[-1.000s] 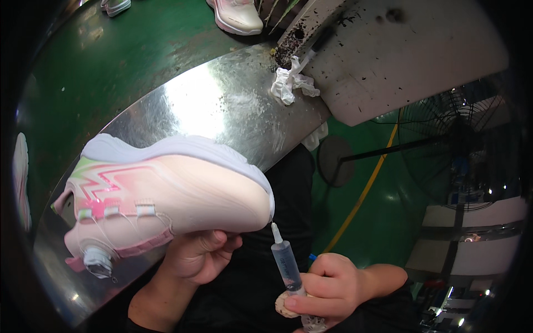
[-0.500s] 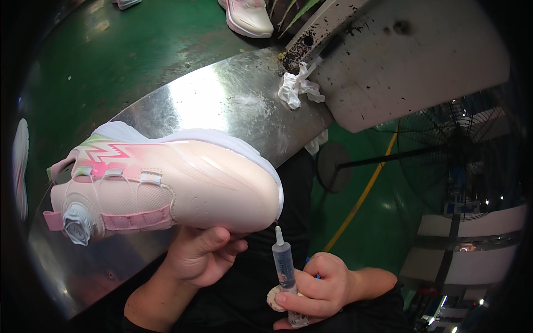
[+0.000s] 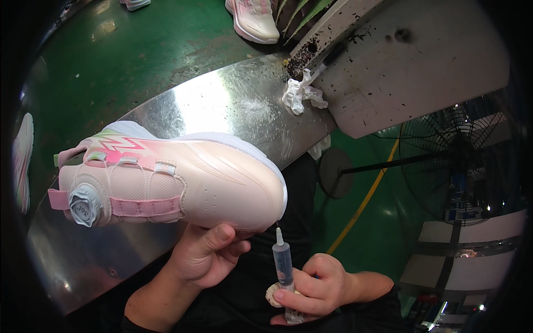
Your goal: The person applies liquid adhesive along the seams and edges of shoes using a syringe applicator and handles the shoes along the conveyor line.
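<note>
A pale pink and cream sneaker (image 3: 222, 183) with a white sole and a grey-white dial on its tongue lies on its side in the air, toe to the right. My left hand (image 3: 208, 255) grips it from below, near the forefoot; some of the fingers are hidden beneath the shoe. My right hand (image 3: 316, 288) is closed around a clear syringe (image 3: 282, 261) pointing upward. The needle tip reaches the seam between sole and upper at the toe. A pale, crusty-looking disc (image 3: 273, 295) sits around the syringe by my thumb.
Behind the shoe runs a shiny metal bench (image 3: 244, 105) with a crumpled white tissue (image 3: 302, 95). A stained pale board (image 3: 411, 66) rises at the right, beyond it a black floor fan (image 3: 458, 150). Other sneakers (image 3: 254, 21) stand at the back and far left (image 3: 23, 161).
The shoe has rolled slightly, showing more of its upper, and shifted a little to the right. The syringe stays at the toe edge, nearly unmoved.
</note>
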Tool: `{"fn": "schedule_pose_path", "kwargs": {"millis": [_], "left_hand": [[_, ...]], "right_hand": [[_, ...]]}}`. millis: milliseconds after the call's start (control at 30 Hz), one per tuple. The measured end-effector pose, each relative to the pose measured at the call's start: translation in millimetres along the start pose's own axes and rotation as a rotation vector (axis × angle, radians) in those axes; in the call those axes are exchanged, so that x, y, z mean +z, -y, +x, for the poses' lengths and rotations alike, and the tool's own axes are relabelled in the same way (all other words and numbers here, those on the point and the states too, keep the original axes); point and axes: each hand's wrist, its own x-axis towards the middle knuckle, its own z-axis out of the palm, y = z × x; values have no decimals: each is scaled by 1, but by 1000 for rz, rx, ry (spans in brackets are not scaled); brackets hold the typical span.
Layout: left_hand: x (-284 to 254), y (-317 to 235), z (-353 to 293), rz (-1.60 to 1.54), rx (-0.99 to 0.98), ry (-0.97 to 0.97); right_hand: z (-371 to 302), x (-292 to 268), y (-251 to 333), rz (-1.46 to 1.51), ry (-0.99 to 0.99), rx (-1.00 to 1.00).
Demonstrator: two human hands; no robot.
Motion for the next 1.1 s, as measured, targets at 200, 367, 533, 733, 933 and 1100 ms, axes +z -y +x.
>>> {"fn": "schedule_pose_path", "kwargs": {"millis": [200,367,533,733,933,1100], "left_hand": [[0,0,4,8,-10,-3],[6,0,2,17,-25,-42],[5,1,3,39,-20,-51],[3,1,6,43,-33,-54],[-9,-2,-1,45,-66,-50],[-19,-8,-60,71,25,-69]], "right_hand": [[-12,3,-3,2,1,-2],[-14,4,-4,-4,3,-8],[-15,5,-5,0,-1,-11],[-8,0,-2,-2,26,12],[0,-18,0,121,98,-86],[-10,-3,-28,4,-190,10]]}}
